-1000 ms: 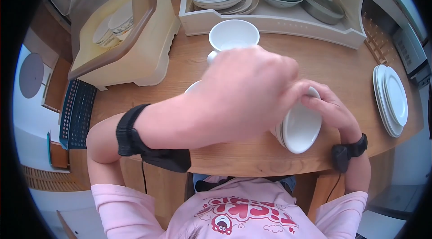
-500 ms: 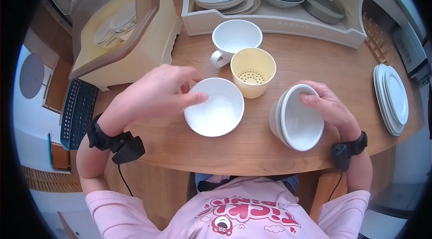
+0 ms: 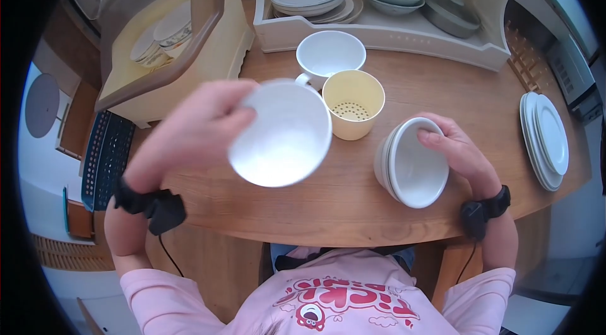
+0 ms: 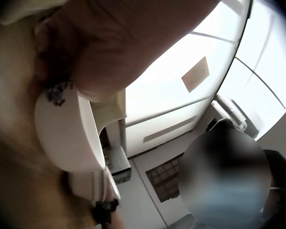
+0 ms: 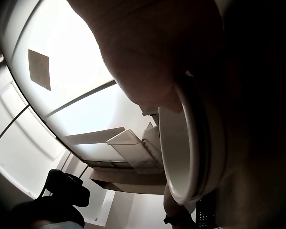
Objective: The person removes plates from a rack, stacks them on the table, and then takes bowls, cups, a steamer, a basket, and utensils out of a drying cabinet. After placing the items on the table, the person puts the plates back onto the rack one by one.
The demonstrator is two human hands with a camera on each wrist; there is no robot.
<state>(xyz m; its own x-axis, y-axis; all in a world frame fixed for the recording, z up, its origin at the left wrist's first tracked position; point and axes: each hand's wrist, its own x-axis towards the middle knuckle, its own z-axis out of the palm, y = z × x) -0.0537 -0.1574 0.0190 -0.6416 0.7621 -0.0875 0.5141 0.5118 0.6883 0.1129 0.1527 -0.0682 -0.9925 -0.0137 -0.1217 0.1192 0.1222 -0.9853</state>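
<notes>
My left hand pinches the rim of a white bowl, raised above the table and tilted. The left wrist view shows a dark pattern on the outside of that bowl. My right hand grips a tilted stack of nested white bowls, thumb inside the top one; the stack also shows in the right wrist view. Between the hands and farther back is a yellow cup with holes in its bottom, and a white mug stands behind it.
A cream rack with plates and bowls spans the back. At the left stand a cream bin holding bowls and a dark perforated basket. White plates and a wooden rack are at the right.
My left hand has drawn back from the right hand's bowls, taken hold of the single white bowl by its rim and lifted it leftward. The right hand stays nearly still on its stack.
</notes>
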